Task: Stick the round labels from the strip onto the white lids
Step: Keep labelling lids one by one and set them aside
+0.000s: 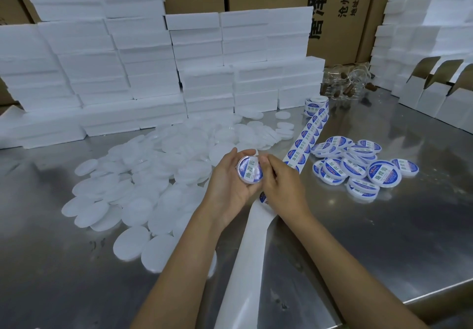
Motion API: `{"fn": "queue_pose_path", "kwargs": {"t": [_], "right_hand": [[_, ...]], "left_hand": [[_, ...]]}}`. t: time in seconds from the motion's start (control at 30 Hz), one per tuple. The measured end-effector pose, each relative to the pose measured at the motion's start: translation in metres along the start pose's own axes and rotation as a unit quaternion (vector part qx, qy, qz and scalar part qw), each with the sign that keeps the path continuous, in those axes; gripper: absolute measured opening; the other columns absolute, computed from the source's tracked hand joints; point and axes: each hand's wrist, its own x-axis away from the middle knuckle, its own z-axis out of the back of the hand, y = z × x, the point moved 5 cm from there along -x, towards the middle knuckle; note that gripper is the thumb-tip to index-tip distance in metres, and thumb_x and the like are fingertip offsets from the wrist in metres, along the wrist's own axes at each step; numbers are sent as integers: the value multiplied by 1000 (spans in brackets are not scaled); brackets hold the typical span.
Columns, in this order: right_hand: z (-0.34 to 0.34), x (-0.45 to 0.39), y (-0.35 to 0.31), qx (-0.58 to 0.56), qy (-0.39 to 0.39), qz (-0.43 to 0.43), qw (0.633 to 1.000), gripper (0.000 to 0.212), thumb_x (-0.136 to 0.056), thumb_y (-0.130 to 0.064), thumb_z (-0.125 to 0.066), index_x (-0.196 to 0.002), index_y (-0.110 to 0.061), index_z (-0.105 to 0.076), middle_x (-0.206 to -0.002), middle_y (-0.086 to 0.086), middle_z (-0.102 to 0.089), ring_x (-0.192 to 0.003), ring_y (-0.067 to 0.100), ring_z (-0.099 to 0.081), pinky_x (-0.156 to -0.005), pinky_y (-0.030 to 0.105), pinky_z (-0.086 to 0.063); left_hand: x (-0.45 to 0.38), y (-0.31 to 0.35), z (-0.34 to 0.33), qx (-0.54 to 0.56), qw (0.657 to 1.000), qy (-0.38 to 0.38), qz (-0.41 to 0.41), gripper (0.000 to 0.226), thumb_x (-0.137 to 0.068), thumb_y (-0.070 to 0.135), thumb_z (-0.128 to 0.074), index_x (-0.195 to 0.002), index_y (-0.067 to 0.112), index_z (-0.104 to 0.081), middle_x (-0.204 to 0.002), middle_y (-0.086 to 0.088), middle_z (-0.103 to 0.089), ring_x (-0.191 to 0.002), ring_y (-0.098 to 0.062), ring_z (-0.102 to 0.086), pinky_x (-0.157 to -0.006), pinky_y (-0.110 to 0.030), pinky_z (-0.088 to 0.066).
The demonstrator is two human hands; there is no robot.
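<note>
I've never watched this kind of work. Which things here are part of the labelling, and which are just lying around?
Part of the job:
left hand holding a lid
right hand pressing its label
label strip
plain lids
labelled lids

Just lying about:
foam blocks
cardboard boxes
small cartons

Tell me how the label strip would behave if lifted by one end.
The label strip would likely flop and sag: it already bends across the metal table. Probably very light, being thin backing paper. Pulling might unwind more from its roll.
</note>
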Motion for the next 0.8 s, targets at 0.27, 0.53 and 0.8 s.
{"fn": "queue_pose_path", "kwargs": {"t": [0.27, 0.53, 0.8], "right_hand": [[2, 1, 2, 42, 37, -35, 998, 39, -95, -64, -42, -76, -34, -57, -64, -16, -60, -66, 0, -56, -53, 27, -36], [1, 3, 4, 22, 16, -32, 999, 45, -100, -59, -33, -77, -26, -54, -61, -8, -58, -65, 4, -57, -58, 29, -37], [-5, 4, 1, 32, -20, 0, 999, 42, -92, -61, -53, -71, -27, -39, -63, -9, -53, -63, 7, -54, -55, 28, -37]], "left_hand": [[4, -5, -16, -43, 999, -10, 5, 40, -107, 39, -38, -102, 7, -61, -93, -13, -68, -86, -22, -70, -76, -32, -61], [5, -1, -19, -20, 1000, -10, -4, 38, -107, 36, -37, -112, 4, -56, -114, -21, -65, -98, -28, -65, -88, -37, -57], [2, 5, -9, 12, 1000, -3, -16, 38, -109, 33, -35, -110, 2, -57, -122, -22, -66, -103, -33, -66, -86, -45, -60]]}}
